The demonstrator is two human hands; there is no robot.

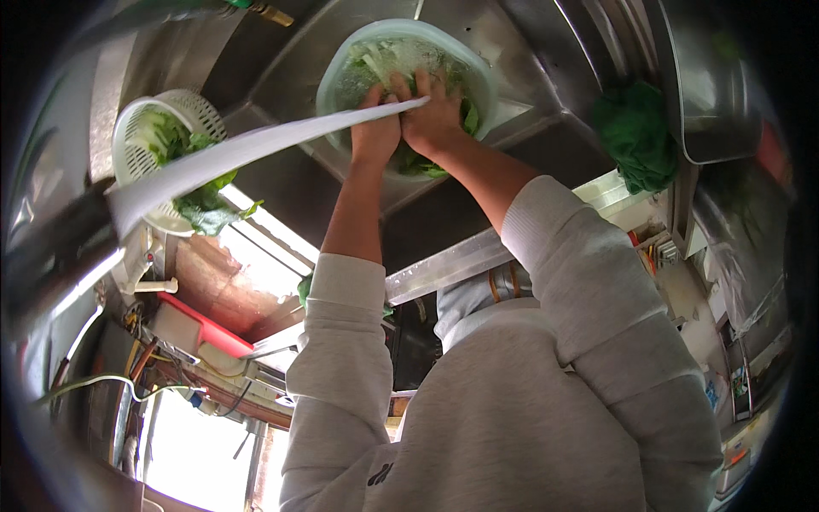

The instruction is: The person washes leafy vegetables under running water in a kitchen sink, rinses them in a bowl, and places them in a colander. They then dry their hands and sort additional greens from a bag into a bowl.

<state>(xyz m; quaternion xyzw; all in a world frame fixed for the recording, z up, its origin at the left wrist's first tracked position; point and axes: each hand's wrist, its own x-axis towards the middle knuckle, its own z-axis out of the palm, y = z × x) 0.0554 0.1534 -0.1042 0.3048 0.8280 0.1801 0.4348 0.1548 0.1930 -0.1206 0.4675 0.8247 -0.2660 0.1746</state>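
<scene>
A pale translucent plastic tub (329,96) stands in a stainless steel sink (275,192), with water and green leafy vegetables (471,118) in it. Both my hands are inside the tub, side by side. My left hand (376,131) presses down on the leaves, its fingertips partly hidden by the water. Close beside it, my right hand (435,112) has its fingers spread over the greens. Whether either hand grips any leaves cannot be made out. A white strip (275,144) crosses the view in front of my hands; what it is cannot be told.
At the left, a white perforated plastic basket (125,137) holds more leafy greens. A green cloth (636,137) hangs at the sink's right side, near a metal container (720,109). A brass hose nozzle (274,14) is at the top left.
</scene>
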